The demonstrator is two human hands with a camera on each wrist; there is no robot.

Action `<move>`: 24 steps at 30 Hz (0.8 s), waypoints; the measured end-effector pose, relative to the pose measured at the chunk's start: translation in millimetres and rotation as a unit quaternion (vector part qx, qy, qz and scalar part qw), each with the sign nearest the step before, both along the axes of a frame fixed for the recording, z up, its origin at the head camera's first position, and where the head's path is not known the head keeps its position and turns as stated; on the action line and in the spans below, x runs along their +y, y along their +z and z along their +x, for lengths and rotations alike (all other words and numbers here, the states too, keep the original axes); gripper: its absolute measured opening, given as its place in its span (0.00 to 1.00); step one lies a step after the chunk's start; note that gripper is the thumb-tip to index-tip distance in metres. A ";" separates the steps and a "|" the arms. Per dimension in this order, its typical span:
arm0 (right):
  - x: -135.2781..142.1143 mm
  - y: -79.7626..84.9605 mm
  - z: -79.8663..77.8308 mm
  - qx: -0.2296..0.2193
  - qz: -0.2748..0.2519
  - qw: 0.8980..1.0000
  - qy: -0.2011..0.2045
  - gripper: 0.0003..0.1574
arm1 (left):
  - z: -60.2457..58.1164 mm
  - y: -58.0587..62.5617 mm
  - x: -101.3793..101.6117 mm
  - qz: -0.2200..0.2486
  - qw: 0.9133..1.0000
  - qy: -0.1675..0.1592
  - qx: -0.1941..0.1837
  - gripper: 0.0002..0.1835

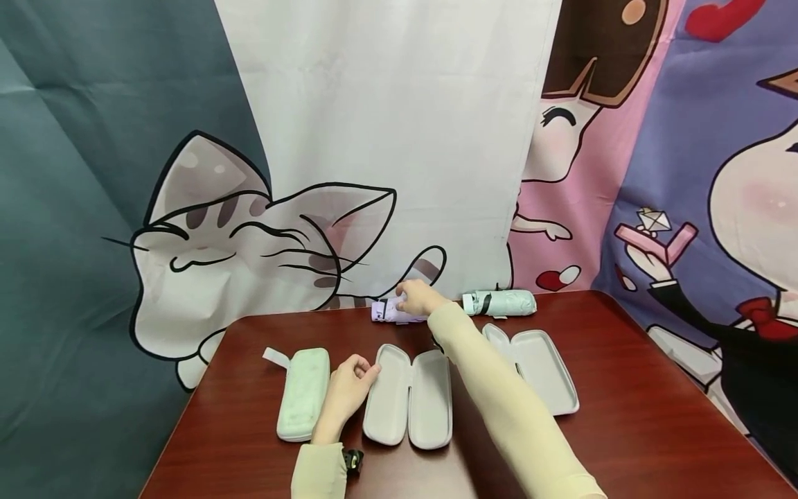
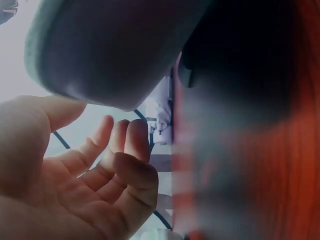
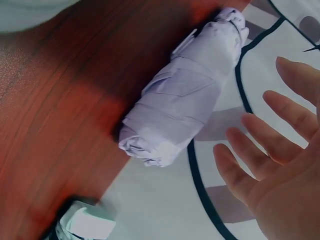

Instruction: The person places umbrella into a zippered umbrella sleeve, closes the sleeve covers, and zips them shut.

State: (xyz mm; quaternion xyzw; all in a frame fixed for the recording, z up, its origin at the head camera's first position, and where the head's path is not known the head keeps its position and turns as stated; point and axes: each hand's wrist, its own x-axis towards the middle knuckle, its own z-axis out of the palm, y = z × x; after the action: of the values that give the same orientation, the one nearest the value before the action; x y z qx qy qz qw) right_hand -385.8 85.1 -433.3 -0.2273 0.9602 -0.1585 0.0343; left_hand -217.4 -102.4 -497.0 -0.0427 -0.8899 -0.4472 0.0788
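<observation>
My left hand (image 1: 350, 388) is beside the left edge of an open grey hard case (image 1: 430, 398), thumb tip right at its rim. In the left wrist view the fingers (image 2: 135, 185) are loosely bent with nothing in them. A folded lilac umbrella (image 3: 175, 100) lies at the table's back edge. Over it reaches my right hand (image 1: 420, 296), partly covering it in the head view. The right wrist view has the fingers (image 3: 265, 137) spread and apart from the umbrella.
A closed pale green case (image 1: 303, 395) with a white strap lies to the left. Another open grey case (image 1: 545, 371) sits at the right, partly behind my right arm. A folded mint umbrella (image 1: 501, 303) rests at the back of the table (image 1: 636, 416), before a printed cloth (image 1: 386, 90).
</observation>
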 end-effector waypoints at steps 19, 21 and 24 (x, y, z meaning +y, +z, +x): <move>-11.0 -40.1 -8.9 -0.001 0.076 0.996 -0.056 0.43 | 1.3 -11.5 3.4 -0.018 0.999 -0.036 -0.017 0.14; -12.8 -40.0 -9.0 -0.007 0.080 0.995 -0.055 0.46 | 0.7 -11.8 3.1 -0.018 0.999 -0.034 -0.018 0.14; -15.2 -40.3 -10.1 -0.007 0.091 0.994 -0.055 0.48 | -0.5 -12.1 2.4 -0.018 0.999 -0.032 -0.020 0.14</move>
State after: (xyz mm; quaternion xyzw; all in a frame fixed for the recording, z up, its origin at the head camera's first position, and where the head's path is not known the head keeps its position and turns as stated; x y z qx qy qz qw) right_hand -395.8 69.9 -473.6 -0.1692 0.9814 -0.0734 0.0532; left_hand -217.8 -100.0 -509.1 -0.0640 -0.8972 -0.4346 0.0461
